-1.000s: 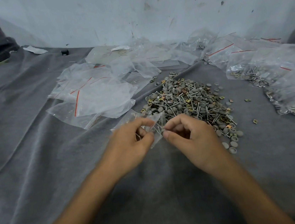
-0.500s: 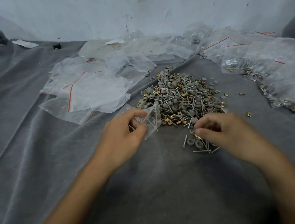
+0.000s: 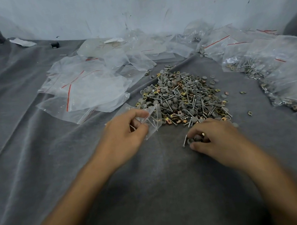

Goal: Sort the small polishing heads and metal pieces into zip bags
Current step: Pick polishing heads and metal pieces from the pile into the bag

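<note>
place: small workshop packing bench | evidence: grey cloth [image 3: 35, 145], scuffed wall [image 3: 149, 3], hardware pile [image 3: 181, 97], zip bags [image 3: 88, 89]

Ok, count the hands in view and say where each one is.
2. The left hand pinches a small clear bag beside the pile's near left edge; the right hand curls over loose pieces on the cloth just in front of the pile. No other hands show.

R hand [image 3: 214, 136] off bag [image 3: 153, 120], now at pile [image 3: 183, 97] near edge, fingers curled over few pcs [image 3: 195, 138].
</note>
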The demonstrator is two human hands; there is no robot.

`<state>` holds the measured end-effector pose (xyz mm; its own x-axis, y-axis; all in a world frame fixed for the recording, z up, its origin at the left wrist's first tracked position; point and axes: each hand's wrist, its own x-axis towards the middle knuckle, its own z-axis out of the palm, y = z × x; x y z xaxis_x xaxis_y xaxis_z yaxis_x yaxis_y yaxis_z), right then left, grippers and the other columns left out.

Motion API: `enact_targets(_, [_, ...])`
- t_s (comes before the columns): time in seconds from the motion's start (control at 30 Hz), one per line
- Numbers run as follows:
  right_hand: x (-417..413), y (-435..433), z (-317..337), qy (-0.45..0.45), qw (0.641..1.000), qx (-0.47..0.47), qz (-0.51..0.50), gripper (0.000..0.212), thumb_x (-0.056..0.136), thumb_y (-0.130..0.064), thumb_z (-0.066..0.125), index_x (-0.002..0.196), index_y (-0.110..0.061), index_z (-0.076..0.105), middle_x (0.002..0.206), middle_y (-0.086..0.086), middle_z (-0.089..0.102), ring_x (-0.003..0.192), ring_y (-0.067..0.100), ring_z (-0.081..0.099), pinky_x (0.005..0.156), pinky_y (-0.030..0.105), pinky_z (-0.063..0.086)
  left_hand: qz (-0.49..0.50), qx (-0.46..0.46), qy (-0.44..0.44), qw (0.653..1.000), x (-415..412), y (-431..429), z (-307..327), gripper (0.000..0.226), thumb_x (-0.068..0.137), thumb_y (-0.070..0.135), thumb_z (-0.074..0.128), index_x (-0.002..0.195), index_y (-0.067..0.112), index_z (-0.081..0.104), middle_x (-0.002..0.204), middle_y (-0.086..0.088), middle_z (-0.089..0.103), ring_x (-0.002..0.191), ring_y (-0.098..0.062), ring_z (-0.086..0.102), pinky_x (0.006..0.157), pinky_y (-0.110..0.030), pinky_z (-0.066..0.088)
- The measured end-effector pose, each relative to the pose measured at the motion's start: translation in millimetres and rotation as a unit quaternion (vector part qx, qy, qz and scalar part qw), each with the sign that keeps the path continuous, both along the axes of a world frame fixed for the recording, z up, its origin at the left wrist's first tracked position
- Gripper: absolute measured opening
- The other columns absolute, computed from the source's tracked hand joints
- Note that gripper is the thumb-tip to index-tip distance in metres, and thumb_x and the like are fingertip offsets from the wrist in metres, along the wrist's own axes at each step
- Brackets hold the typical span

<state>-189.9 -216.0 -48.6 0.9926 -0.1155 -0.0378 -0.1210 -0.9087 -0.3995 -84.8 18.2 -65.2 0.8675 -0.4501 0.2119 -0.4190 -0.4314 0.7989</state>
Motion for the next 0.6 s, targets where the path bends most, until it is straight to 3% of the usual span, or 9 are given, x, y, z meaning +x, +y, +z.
enact_targets(0.17, [2,6,-6,-0.025,0.999,0.014,0.014,0.011,0.092,-0.024,0.072,0.098,-0.031,0.067,0.096,-0.018,0.057,0.089,-0.001,0.053,0.077,0.025,0.044,-0.002,0.003,0.001,1.0,-1,0,0,0.026,0.094,0.023,0.061,0.108,0.045,0.065,0.076,0.016,0.069,0.071,-0.001,0.064,0.065,-0.019,0.042])
enact_targets(0.33, [6,10,-9,-0.048,0.998,0.041,0.018,0.018,0.089,-0.02,0.075,0.087,-0.03,0.059,0.087,-0.013,0.059,0.081,0.0,0.053,0.068,0.021,0.042,-0.001,0.009,-0.002,1.0,-1,1,2,0.026,0.094,0.024,0.062,0.109,0.045,0.064,0.077,0.018,0.07,0.073,0.0,0.064,0.066,-0.021,0.043])
enact_targets(0.43, [8,12,-10,-0.048,0.997,0.048,0.019,0.02,0.089,-0.02,0.074,0.085,-0.031,0.058,0.087,-0.013,0.06,0.082,0.001,0.055,0.072,0.026,0.046,-0.001,0.014,0.002,1.0,-1,3,2,0.025,0.095,0.026,0.063,0.111,0.045,0.064,0.079,0.017,0.07,0.073,-0.001,0.065,0.065,-0.021,0.043])
enact_targets(0.6, [12,21,-5,-0.113,0.976,0.186,-0.004,0.018,0.088,-0.019,0.077,0.085,-0.031,0.063,0.085,-0.016,0.066,0.078,0.004,0.062,0.066,0.016,0.048,-0.032,0.013,0.017,0.999,-4,3,4,0.024,0.091,0.033,0.063,0.114,0.039,0.065,0.077,0.012,0.069,0.072,-0.004,0.063,0.072,-0.033,0.052])
